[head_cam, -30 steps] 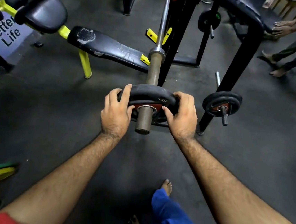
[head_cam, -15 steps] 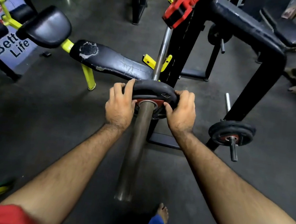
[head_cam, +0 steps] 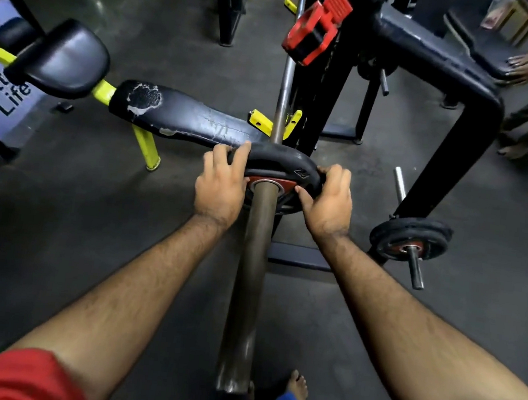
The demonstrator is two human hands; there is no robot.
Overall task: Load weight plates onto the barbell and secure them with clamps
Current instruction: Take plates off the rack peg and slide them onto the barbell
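1. Head view, room to move: barbell sleeve (head_cam: pixel 250 282) runs from the frame bottom up to the black weight plate (head_cam: pixel 279 165). Floor either side of the sleeve is bare. Left of the plate, a worn black bench pad (head_cam: pixel 180 117) on yellow legs sits close. Just behind the plate, the black rack upright (head_cam: pixel 328 86); to the right, a storage peg with a small plate (head_cam: pixel 409 238), near the right forearm.
2. Hands: left hand (head_cam: pixel 220 184) grips the plate's left rim, fingers curled over the top edge. Right hand (head_cam: pixel 328 199) grips the right rim, thumb on the face near the hub.
3. Versus 0.5 s ago: plate sits further along the sleeve, more bare sleeve showing on the near side. Grip unchanged.
4. Versus 1.0 s ago: plate was then at the sleeve tip.
5. Plate look: black rim, red centre, steel bore ring around the sleeve, raised marking on the rim that I can't read.
6. Red clamp (head_cam: pixel 316 27) sits high on the rack, apart from both hands.
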